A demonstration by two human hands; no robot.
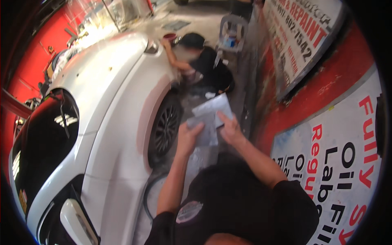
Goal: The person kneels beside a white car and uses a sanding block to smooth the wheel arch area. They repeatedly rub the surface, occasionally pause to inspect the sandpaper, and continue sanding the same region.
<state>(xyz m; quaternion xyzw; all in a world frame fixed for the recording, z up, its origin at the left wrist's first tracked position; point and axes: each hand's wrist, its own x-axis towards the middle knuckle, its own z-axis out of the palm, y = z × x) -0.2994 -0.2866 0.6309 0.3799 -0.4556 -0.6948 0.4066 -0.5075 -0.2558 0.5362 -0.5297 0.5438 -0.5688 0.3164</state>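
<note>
The left grip (pixel 188 136) is narrow, its thumb laid over the left edge of a grey sheet (pixel 207 131), which it holds. The right grip (pixel 231 130) is narrow too, pinched on the right side of a paler sheet (pixel 213 106), with its thumb on top. Both sheets lie between the two grips, the paler one reaching farther out and the grey one nearer; they meet along the middle, and which is on top I cannot tell. The sheets are in the air, just right of the wheel (pixel 165 124) of a white car (pixel 110 85) that fills the left side. A dull pinkish patch (pixel 150 102) follows the fender above that wheel. At the far end, a person (pixel 210 67) in black crouches by the car's front corner, one arm stretched to it, near a red bowl (pixel 169 37). A grey chair (pixel 223 30) stands far right of that person, with a container on its seat. Large signs (pixel 300 141) line the right side.
</note>
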